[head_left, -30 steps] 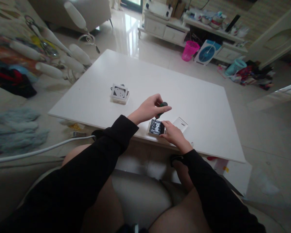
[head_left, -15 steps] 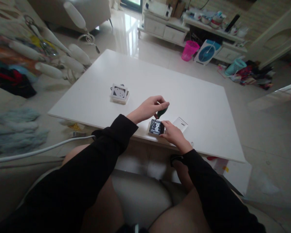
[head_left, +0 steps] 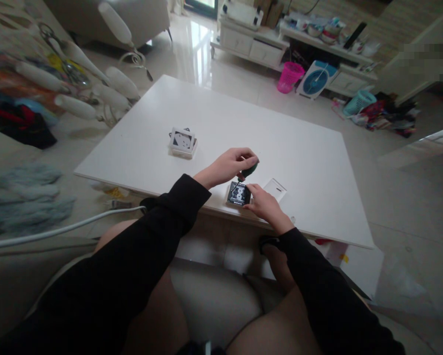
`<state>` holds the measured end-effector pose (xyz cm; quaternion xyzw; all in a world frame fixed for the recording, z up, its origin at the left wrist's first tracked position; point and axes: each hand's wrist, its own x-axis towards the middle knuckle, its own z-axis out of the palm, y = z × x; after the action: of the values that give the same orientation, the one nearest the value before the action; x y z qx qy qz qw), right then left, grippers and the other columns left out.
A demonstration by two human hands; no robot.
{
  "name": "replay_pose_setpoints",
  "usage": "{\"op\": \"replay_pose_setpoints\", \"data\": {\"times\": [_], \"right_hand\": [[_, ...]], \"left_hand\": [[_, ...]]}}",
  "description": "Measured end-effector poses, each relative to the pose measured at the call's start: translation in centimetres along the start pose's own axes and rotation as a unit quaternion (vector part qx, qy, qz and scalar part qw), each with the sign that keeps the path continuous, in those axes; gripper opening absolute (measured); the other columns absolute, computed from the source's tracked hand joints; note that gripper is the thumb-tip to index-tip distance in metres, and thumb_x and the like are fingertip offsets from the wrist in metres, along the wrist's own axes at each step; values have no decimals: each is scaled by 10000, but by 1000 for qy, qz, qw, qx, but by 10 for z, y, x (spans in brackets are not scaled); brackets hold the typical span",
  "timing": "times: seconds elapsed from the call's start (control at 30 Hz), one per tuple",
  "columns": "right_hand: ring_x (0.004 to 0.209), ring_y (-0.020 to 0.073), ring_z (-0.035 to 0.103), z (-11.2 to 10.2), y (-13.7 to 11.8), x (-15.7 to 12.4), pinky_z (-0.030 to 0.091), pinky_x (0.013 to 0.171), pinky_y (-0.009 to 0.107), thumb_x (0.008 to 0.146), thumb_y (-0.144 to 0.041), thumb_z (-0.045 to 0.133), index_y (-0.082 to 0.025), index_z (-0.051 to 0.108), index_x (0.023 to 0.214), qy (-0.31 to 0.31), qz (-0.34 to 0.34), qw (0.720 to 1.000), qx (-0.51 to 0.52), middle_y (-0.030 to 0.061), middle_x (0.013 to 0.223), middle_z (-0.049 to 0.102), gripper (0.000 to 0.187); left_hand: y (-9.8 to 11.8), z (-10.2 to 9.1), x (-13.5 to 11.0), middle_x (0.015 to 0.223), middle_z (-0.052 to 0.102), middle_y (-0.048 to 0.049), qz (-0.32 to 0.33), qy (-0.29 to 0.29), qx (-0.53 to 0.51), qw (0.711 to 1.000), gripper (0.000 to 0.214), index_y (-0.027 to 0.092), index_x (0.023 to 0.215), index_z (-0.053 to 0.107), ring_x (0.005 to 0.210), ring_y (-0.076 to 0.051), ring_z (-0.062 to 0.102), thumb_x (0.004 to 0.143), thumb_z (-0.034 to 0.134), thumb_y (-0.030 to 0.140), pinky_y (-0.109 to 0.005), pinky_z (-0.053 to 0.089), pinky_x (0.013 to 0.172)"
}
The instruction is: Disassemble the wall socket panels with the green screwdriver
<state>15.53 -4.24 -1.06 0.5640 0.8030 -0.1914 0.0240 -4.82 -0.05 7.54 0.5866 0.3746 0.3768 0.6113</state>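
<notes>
Head view: The left hand (head_left: 232,164) grasps a screwdriver (head_left: 249,170), long axis slanting down leftward to the black-faced box (head_left: 238,195) at the near edge of the table (head_left: 299,148); the right hand (head_left: 263,201), nearer the box, grips its right side.

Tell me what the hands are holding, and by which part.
Left hand: screwdriver, by its green handle. Right hand: black module, by its right edge.
</notes>
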Motion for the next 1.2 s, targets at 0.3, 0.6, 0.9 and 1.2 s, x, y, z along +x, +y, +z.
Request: {"op": "replay_pose_setpoints", "data": {"times": [0.3, 0.6, 0.9, 1.2], "right_hand": [[1189, 332, 666, 2, 1, 2, 552, 898, 402, 816, -307, 830, -239, 522, 1441, -3, 1, 1000, 0, 127, 1462, 583, 700], [1184, 333, 669, 1, 0, 0, 552, 899, 404, 811, -304, 837, -223, 517, 1445, -3, 4, 1000, -3, 126, 1478, 576, 714], [1162, 329, 681, 2, 1, 1, 552, 867, 389, 820, -317, 827, -243, 525, 1437, -4, 5, 1000, -3, 115, 1490, 575, 691], [1159, 334, 683, 0, 0, 0, 551, 874, 400, 817, -322, 828, -235, 524, 1443, -3, 6, 1000, -5, 122, 1464, 589, 701]], "left_hand": [[-2, 2, -1, 838, 578, -8, 10, 24, -7, 1000, 145, 180, 1022, 576, 759, -114, 580, 967, 635, 302, -210, 498, 596], [0, 3, 0, 747, 587, -6, -18, 65, 16, 998, 238, 172, 841, 515, 662, -97, 566, 932, 709, 278, -216, 483, 559], [0, 1, -1, 828, 656, -56, -11, 28, -5, 1000, 187, 153, 991, 596, 813, -151, 648, 961, 595, 337, -205, 505, 578], [2, 0, 0, 893, 647, -70, -18, -4, 4, 1000, 197, 135, 935, 652, 801, -135, 614, 999, 537, 282, -215, 511, 582]]}}
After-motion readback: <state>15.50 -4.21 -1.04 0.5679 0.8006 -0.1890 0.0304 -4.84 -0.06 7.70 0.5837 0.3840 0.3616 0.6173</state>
